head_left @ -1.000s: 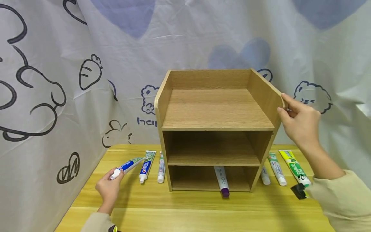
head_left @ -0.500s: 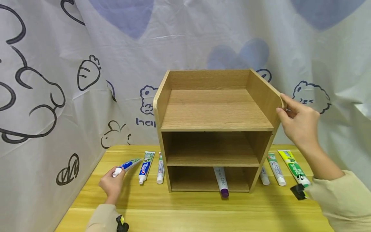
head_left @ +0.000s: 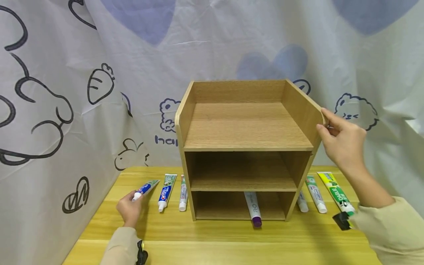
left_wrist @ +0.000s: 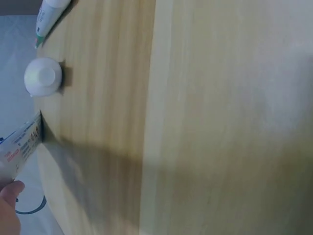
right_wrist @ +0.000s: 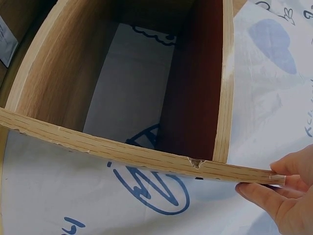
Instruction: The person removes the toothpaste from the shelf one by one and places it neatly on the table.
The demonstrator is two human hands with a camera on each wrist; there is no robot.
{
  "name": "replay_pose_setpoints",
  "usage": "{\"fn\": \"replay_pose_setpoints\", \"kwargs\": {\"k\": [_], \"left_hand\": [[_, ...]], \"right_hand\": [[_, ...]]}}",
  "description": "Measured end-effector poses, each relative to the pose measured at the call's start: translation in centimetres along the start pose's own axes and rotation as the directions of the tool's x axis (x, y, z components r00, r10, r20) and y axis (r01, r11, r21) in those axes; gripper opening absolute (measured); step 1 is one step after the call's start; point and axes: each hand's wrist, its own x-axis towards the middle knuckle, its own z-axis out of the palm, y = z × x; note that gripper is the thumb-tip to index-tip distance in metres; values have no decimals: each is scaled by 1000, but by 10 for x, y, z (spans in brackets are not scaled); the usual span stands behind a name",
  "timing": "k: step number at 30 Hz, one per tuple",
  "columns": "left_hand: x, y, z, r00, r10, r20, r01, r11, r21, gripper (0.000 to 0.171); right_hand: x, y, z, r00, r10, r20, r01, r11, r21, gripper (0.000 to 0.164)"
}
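My left hand (head_left: 129, 208) grips a blue and white toothpaste tube (head_left: 147, 187) by its white-capped end, at the table's left. In the left wrist view the flat end of that toothpaste tube (left_wrist: 23, 143) reaches down to the tabletop, with the thumb (left_wrist: 11, 192) against it. To its right lies a similar blue toothpaste tube (head_left: 167, 191). My right hand (head_left: 346, 139) pinches the front edge of the right side panel of a wooden shelf unit (head_left: 248, 125). Thumb and fingers (right_wrist: 261, 196) sit on either side of that panel in the right wrist view.
A white tube with a purple cap (head_left: 254, 209) pokes out of the shelf's bottom compartment. Another toothpaste tube (head_left: 183, 193) lies left of the unit. On the right lie a yellow and green tube (head_left: 337, 193) and white and green ones (head_left: 317, 195). A printed curtain (head_left: 212, 44) hangs behind.
My left hand has moved slightly right and away from me, and its toothpaste tube has come down toward the table. The right hand stays on the shelf panel.
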Motion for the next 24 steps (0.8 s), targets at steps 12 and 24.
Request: {"fn": "replay_pose_setpoints", "kwargs": {"k": [12, 24], "left_hand": [[0, -8, 8, 983, -58, 172, 45, 996, 80, 31], [-2, -19, 14, 957, -72, 280, 36, 991, 130, 27]], "right_hand": [[-1, -1, -1, 1000, -3, -28, 4, 1000, 6, 41], [-2, 0, -1, 998, -32, -50, 34, 999, 41, 39]]}}
